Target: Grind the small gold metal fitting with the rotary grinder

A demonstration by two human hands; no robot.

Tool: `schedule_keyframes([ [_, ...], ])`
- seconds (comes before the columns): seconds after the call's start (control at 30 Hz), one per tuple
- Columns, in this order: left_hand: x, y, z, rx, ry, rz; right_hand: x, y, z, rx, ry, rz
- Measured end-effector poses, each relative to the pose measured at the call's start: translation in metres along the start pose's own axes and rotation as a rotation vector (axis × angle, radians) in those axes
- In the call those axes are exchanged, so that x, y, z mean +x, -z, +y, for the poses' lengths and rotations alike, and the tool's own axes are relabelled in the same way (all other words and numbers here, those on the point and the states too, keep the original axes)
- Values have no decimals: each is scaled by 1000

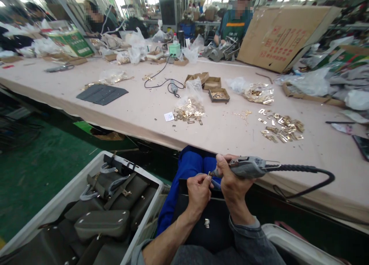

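Observation:
My right hand is wrapped round a grey electric screwdriver, whose tip points left. Its black cord loops away over the table edge. Just in front of that tip, my left hand pinches a small metal fitting; the fingers cover most of it. On my lap lies a dark bag with a shiny metal clasp on its face. A bit of blue-grey wrapped strap shows between the two hands.
To my left stands a white crate full of dark green bags. Loose gold metal plates, a plastic bag of metal parts and a small box of screws lie on the table. A person sits across it.

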State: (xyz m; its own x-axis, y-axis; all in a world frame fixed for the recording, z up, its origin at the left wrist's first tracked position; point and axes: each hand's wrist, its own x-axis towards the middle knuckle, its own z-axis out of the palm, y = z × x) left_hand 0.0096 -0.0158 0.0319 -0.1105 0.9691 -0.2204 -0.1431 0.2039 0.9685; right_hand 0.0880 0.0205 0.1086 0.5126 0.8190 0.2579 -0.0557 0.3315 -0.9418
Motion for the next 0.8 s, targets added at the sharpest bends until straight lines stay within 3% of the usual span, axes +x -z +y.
schedule_keyframes([
  [0.2, 6, -2, -4, -1, -15, 48, 22, 20, -35, 210, 17, 110],
  [0.33, 9, -4, -8, 71, -31, 74, 45, 46, -63, 125, 128, 247],
  [0.53, 10, -9, -9, 442, -124, 90, 57, 73, -43, 317, -10, 290],
  [0.8, 17, -24, -14, 723, -375, 201, 61, 80, -29, 393, -82, 260],
])
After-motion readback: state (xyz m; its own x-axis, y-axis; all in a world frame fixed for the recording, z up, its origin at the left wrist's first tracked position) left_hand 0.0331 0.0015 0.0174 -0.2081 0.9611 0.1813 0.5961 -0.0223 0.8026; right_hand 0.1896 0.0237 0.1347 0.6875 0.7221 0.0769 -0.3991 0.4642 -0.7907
